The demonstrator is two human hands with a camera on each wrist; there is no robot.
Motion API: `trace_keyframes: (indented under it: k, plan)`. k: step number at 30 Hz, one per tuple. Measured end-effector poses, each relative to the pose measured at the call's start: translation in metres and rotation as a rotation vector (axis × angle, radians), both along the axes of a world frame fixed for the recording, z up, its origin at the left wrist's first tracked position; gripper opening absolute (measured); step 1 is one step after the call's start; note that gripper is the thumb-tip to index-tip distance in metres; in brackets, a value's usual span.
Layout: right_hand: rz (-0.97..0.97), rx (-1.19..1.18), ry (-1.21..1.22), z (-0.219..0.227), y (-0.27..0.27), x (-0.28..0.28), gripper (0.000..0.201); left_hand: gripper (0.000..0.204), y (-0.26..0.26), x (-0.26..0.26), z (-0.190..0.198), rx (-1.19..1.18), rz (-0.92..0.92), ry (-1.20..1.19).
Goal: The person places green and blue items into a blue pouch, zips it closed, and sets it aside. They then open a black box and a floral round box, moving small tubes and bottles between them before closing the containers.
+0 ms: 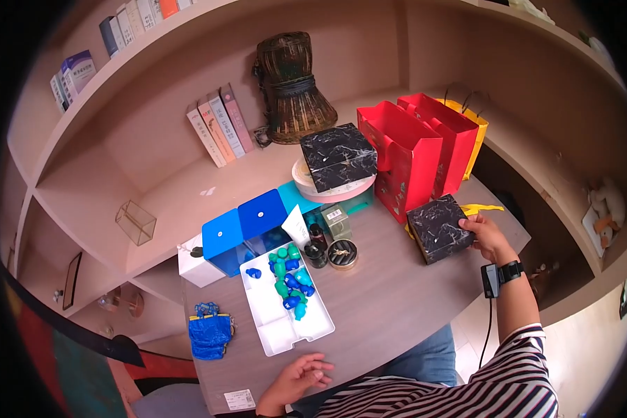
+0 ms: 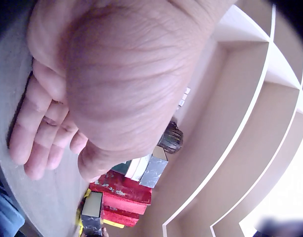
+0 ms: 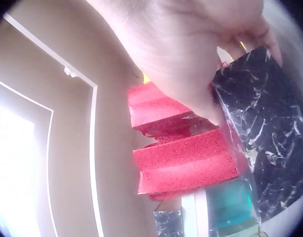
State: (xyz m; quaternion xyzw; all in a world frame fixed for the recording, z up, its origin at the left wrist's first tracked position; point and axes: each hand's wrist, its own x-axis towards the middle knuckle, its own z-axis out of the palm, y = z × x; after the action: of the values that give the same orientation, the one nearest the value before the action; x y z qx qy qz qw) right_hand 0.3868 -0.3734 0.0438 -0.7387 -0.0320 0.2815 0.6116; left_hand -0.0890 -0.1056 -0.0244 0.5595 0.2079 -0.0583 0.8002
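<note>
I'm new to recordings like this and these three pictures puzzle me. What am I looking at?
There is no machine here, just a person working with two bare hands. The widest picture comes from a camera worn on the head, looking down at a table. The other two come from cameras worn on the wrists, so each shows one hand close up.

The right hand grips a black marbled box by its edge. The left hand holds nothing, its fingers relaxed near the table's front edge.

On the table are a white tray with blue and green pieces in it and a small blue bag. Farther back stand red bags.
</note>
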Motion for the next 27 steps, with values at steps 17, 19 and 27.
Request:
trace_keyframes:
  k: [17,19,27]
  plan:
    - [0.244,0.406,0.043,-0.049,0.031,-0.144,0.027,0.051,-0.045,0.093,0.100,1.179,-0.233,-0.267]
    - [0.296,0.382,0.032,-0.055,0.040,-0.150,0.027,0.055,-0.052,0.109,0.104,1.401,-0.252,-0.322]
    - [0.431,0.012,-0.422,-0.039,0.022,-0.151,0.042,0.067,-0.051,0.130,0.082,1.560,-0.289,-0.227]
